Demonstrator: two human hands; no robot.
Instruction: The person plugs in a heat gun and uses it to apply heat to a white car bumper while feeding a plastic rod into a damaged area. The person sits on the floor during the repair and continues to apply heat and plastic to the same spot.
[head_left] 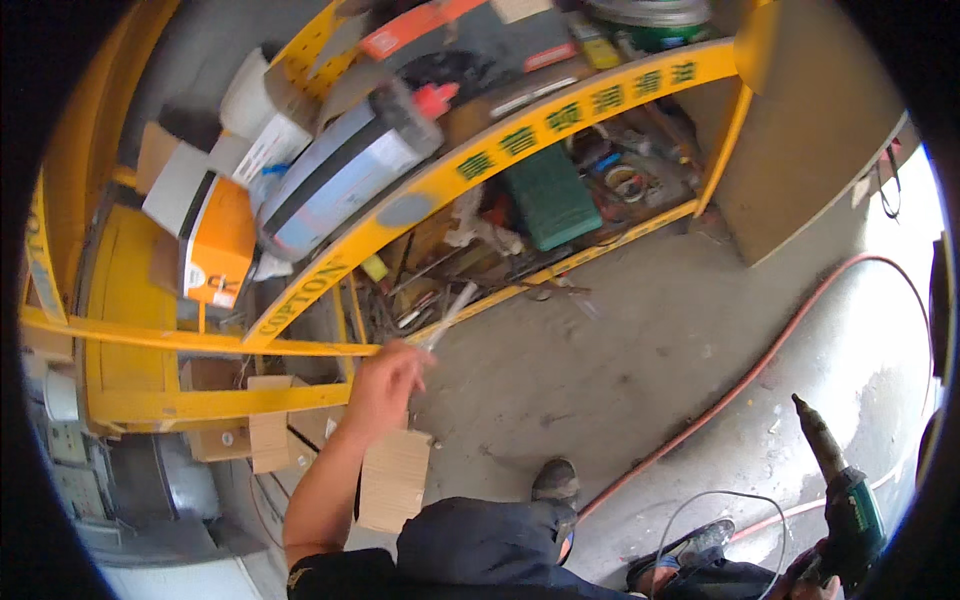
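Note:
Near the shelf's front post, my left hand (385, 385) has its fingers closed on a thin, pale, slightly see-through stick (456, 308), which points up and to the right. At the lower right edge, my right hand (812, 586) is wrapped round the grip of a green heat gun (855, 518). Its long, dark, narrow nozzle points up and left, away from the shelf's contents. Most of the right hand is cut off by the picture's edge.
A yellow metal shelf (560, 128) holds a large plastic bottle (340, 170), an orange-and-white box (218, 245), a green case (553, 197) and loose tools. A red hose (735, 385) curves across the concrete floor. Cardboard (393, 480) lies beside my left forearm; a grey cable (715, 493) loops near my feet.

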